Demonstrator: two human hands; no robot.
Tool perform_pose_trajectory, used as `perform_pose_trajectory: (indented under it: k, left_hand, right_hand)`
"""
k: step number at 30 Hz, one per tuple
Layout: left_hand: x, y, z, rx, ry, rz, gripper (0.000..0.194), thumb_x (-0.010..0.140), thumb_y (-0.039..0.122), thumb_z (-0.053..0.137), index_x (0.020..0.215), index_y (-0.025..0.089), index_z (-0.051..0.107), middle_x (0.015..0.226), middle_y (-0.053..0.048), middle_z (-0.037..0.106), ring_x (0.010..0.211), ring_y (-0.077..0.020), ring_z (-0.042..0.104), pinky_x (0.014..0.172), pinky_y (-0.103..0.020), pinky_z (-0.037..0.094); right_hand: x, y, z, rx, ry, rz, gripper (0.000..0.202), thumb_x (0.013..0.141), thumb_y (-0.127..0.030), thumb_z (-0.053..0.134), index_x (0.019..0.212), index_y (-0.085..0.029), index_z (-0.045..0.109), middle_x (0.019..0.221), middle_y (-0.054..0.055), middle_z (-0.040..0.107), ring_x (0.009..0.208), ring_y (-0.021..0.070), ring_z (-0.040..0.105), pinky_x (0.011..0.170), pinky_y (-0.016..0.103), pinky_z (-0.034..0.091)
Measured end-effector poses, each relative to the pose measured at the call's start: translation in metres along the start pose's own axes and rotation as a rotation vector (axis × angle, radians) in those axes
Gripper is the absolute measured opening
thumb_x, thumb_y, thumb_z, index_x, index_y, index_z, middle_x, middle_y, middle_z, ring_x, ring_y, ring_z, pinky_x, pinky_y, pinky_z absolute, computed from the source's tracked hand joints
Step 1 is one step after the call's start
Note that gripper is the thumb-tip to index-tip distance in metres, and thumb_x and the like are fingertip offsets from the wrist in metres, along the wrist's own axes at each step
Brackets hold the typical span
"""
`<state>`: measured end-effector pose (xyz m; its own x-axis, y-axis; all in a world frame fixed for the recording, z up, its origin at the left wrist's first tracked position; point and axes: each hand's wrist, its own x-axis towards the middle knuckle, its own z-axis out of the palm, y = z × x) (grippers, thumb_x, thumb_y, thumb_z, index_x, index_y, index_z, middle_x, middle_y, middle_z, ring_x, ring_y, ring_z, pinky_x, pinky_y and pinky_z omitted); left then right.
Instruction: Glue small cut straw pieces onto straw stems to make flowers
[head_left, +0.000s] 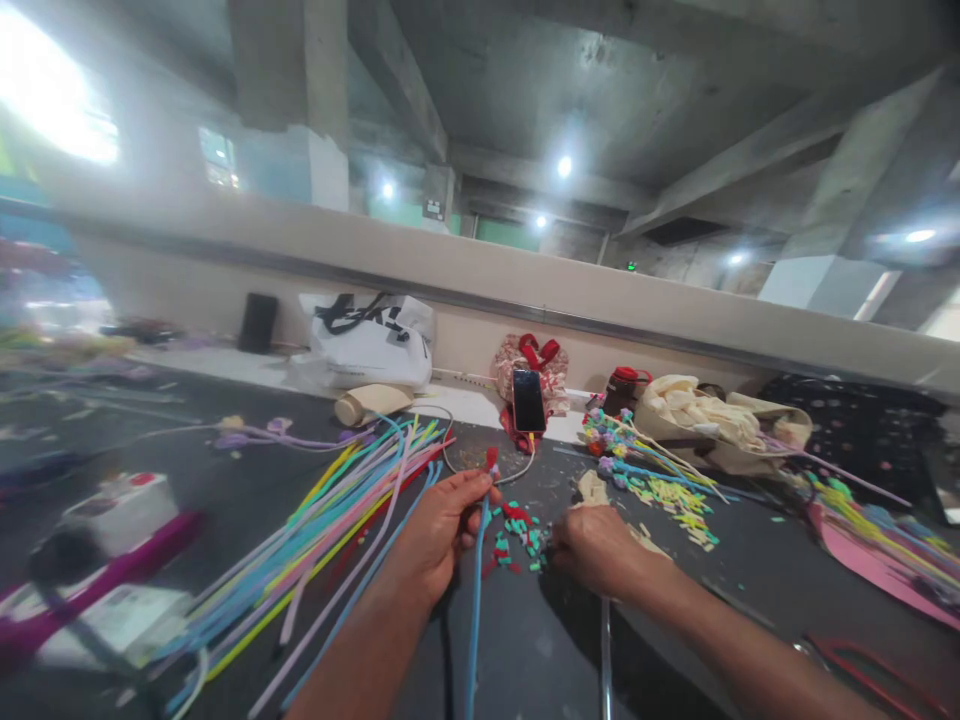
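Note:
My left hand (448,522) pinches the upper end of a long blue stem (477,610), which looks like a pipe cleaner and runs down to the bottom edge. A small red piece (492,459) with a pale bit under it tops the stem, just above my fingertips. To the right, my right hand (596,545) is closed low over the table; whatever its fingers hold is hidden. Between the hands lie small cut red and teal pieces (517,535). A thin shiny rod (606,655) extends from beneath my right hand towards me. Beige material (592,488) shows just behind that hand.
Many pastel stems (330,530) spread across the left. A phone (529,402) leans at the back, with a cable attached. Flower-tipped stems (611,440) and yellow cut pieces (682,505) lie right. Red-handled scissors or pliers (862,665) rest near right. A white bag (367,345) stands behind.

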<state>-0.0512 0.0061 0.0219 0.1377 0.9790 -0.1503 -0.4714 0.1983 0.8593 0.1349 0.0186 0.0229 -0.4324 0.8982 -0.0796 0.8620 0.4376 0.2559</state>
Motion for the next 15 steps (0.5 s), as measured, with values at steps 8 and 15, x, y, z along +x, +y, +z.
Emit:
perform_pose_trajectory:
  k: [8, 15]
  left_hand:
    - [-0.003, 0.001, 0.004, 0.035, 0.018, -0.038, 0.020, 0.064, 0.032, 0.061, 0.062, 0.014, 0.054, 0.034, 0.010, 0.034, 0.029, 0.0003, 0.024, 0.030, -0.010, 0.015]
    - [-0.001, -0.001, 0.003, 0.030, 0.010, -0.057, 0.025, 0.058, 0.034, 0.067, 0.061, 0.013, 0.055, 0.033, 0.010, 0.033, 0.029, 0.0008, 0.022, 0.030, -0.009, 0.017]
  right_hand:
    - [0.001, -0.006, -0.016, -0.008, -0.083, 0.063, 0.023, 0.071, -0.020, 0.049, 0.079, -0.015, 0.071, 0.077, 0.014, 0.070, 0.072, 0.0261, 0.066, 0.056, 0.026, 0.046]
    - [0.009, -0.004, -0.008, 0.076, -0.083, 0.064, 0.019, 0.065, -0.016, 0.053, 0.073, -0.013, 0.071, 0.073, 0.016, 0.070, 0.069, 0.0267, 0.066, 0.055, 0.027, 0.048]
